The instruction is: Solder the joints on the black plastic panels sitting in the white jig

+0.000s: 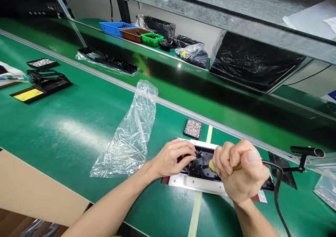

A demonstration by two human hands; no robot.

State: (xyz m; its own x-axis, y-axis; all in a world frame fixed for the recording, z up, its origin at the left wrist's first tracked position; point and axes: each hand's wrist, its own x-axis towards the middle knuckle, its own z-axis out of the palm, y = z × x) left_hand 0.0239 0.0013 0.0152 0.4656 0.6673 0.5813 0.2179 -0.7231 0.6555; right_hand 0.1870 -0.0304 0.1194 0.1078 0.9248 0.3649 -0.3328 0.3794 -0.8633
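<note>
My right hand (pixel 243 170) is wrapped round the yellow handle of a corded soldering iron (pixel 211 165), its tip pointing left and down into a black plastic housing (pixel 207 156). From the back of the fist a dark cord (pixel 278 188) runs down. The housing lies in a white fixture (pixel 195 182) on the bench. At the housing's left end is my left hand (pixel 174 156), thumb and fingers closed together over it; whatever they pinch is hidden.
Behind the fixture stands a small black tray of metal parts (pixel 193 128). A clear plastic bag (pixel 128 139) lies to the left. Farther left is an iron stand with a yellow sponge (pixel 28 94). A black tube on a bracket (pixel 307 151) stands at right. A metal shelf (pixel 210 16) overhangs the back.
</note>
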